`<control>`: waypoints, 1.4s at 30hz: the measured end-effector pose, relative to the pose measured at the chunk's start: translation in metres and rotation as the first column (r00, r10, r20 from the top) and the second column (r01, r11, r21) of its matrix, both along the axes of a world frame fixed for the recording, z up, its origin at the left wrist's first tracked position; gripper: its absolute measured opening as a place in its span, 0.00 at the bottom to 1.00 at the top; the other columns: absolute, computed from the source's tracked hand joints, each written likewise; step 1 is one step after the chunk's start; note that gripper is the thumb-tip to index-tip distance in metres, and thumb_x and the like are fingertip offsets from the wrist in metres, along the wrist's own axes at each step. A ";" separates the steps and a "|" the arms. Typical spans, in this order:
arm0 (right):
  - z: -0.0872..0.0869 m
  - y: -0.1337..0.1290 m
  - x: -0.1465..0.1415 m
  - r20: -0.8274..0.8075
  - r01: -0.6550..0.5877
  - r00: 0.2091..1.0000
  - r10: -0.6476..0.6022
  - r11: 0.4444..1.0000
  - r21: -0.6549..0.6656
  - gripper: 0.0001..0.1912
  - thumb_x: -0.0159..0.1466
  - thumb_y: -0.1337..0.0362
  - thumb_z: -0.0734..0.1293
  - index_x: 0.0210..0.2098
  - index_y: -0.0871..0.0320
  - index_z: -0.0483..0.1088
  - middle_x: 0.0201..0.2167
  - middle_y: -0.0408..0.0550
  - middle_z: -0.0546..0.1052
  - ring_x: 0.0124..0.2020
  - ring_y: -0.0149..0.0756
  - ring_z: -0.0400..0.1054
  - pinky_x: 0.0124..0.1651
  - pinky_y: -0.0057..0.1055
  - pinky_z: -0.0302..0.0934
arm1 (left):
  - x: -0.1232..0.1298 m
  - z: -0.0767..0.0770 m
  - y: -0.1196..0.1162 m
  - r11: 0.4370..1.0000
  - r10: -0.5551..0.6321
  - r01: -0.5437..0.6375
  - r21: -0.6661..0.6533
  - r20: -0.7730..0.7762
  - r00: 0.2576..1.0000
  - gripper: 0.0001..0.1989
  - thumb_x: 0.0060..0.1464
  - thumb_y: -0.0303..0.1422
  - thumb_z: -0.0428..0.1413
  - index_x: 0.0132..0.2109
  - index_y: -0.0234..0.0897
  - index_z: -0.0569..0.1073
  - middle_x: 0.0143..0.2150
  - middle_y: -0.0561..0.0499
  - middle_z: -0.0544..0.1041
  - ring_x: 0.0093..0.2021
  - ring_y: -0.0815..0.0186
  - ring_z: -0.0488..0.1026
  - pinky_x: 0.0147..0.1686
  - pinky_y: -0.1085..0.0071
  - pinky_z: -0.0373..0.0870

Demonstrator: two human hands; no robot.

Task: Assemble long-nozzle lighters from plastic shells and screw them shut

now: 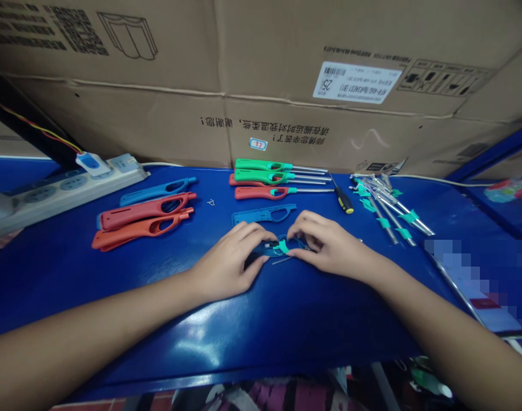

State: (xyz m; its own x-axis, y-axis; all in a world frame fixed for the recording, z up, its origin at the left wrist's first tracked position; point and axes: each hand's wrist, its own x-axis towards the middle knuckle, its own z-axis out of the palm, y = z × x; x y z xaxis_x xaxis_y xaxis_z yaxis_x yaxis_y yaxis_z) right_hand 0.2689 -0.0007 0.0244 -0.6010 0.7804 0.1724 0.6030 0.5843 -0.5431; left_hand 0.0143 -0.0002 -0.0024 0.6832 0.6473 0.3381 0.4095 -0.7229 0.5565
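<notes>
Left hand (235,260) and right hand (325,242) meet near centre, palms down, fingers curled; both forearms angle inward.

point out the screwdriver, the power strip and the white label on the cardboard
screwdriver (345,203): head view, on its black and yellow handle
power strip (64,197): head view, on its white top between sockets
white label (358,83): head view, on its printed middle

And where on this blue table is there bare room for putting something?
Bare: near edge, between left forearm and right forearm; also between orange casing and left forearm. Crowded: far side, with green lighters and metal tubes.
</notes>
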 end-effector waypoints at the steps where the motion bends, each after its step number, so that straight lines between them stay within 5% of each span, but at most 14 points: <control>1: -0.001 0.001 0.000 -0.008 0.017 1.000 -0.017 1.000 -0.005 0.13 0.65 0.62 0.72 0.47 0.57 0.71 0.41 0.46 0.71 0.28 0.27 0.63 0.33 0.26 0.61 | 0.000 0.000 0.000 1.000 0.000 0.000 -0.001 -0.003 1.000 0.16 0.62 0.25 0.54 0.56 0.37 0.68 0.52 0.44 0.73 0.53 0.57 0.70 0.55 0.56 0.69; 6: -0.005 0.002 -0.001 0.025 -0.032 0.999 0.032 0.999 0.028 0.13 0.66 0.61 0.71 0.49 0.58 0.72 0.37 0.46 0.74 0.33 0.31 0.68 0.37 0.28 0.64 | 0.000 0.002 -0.001 1.000 0.006 -0.006 -0.015 0.015 1.000 0.17 0.61 0.27 0.55 0.56 0.36 0.68 0.52 0.45 0.75 0.53 0.58 0.71 0.55 0.60 0.69; 10: -0.008 0.000 -0.002 0.097 -0.096 0.992 0.083 0.987 0.128 0.16 0.69 0.61 0.67 0.55 0.59 0.72 0.44 0.51 0.77 0.43 0.37 0.73 0.43 0.31 0.67 | 0.001 0.002 0.001 0.999 0.034 -0.034 -0.008 0.026 0.999 0.12 0.66 0.32 0.54 0.55 0.37 0.72 0.49 0.46 0.78 0.49 0.60 0.74 0.52 0.61 0.70; 15: -0.005 -0.003 -0.004 0.306 -0.135 0.951 0.033 0.938 0.319 0.19 0.72 0.57 0.63 0.57 0.59 0.71 0.44 0.51 0.78 0.37 0.39 0.75 0.34 0.33 0.65 | 0.002 -0.001 0.004 0.999 0.046 -0.046 0.000 0.041 0.998 0.08 0.68 0.31 0.52 0.48 0.37 0.76 0.43 0.48 0.79 0.44 0.62 0.74 0.49 0.63 0.70; 21: -0.006 -0.004 -0.008 0.367 -0.185 0.930 0.025 0.894 0.408 0.19 0.72 0.56 0.61 0.56 0.62 0.72 0.40 0.50 0.78 0.38 0.40 0.75 0.34 0.33 0.64 | 0.002 -0.002 0.004 0.999 0.047 -0.048 0.014 0.046 0.998 0.08 0.67 0.30 0.53 0.48 0.35 0.76 0.42 0.48 0.78 0.44 0.62 0.73 0.48 0.63 0.70; 27: -0.002 -0.004 -0.002 0.372 -0.175 0.928 0.013 0.897 0.405 0.23 0.71 0.52 0.63 0.58 0.61 0.71 0.45 0.52 0.79 0.43 0.42 0.75 0.38 0.34 0.66 | 0.003 -0.001 0.003 0.998 0.062 -0.063 0.029 0.030 0.998 0.10 0.68 0.31 0.52 0.50 0.36 0.77 0.44 0.47 0.79 0.44 0.61 0.74 0.49 0.62 0.69; 36: 0.019 0.010 0.027 0.281 0.072 0.935 -0.215 0.894 0.443 0.15 0.72 0.62 0.60 0.51 0.59 0.75 0.44 0.52 0.78 0.46 0.43 0.71 0.47 0.38 0.63 | 0.001 -0.001 0.004 0.995 0.097 -0.096 0.040 -0.012 0.995 0.13 0.68 0.33 0.52 0.55 0.38 0.76 0.47 0.47 0.78 0.46 0.60 0.72 0.49 0.60 0.70; 42: 0.016 0.016 0.031 0.272 0.027 0.958 -0.090 0.974 0.226 0.10 0.70 0.58 0.64 0.39 0.55 0.75 0.39 0.48 0.78 0.42 0.41 0.70 0.49 0.40 0.58 | 0.001 0.003 -0.002 0.993 0.074 -0.069 0.094 -0.052 0.996 0.15 0.64 0.33 0.54 0.56 0.39 0.73 0.49 0.46 0.78 0.48 0.57 0.72 0.50 0.57 0.69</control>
State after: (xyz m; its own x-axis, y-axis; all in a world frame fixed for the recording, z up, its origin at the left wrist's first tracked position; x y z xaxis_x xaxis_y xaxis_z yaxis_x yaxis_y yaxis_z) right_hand 0.3003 0.0153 0.0407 -0.6038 0.7779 0.1742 0.7486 0.6284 -0.2114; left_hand 0.0148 -0.0019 0.0009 0.6557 0.6629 0.3613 0.4899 -0.7377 0.4644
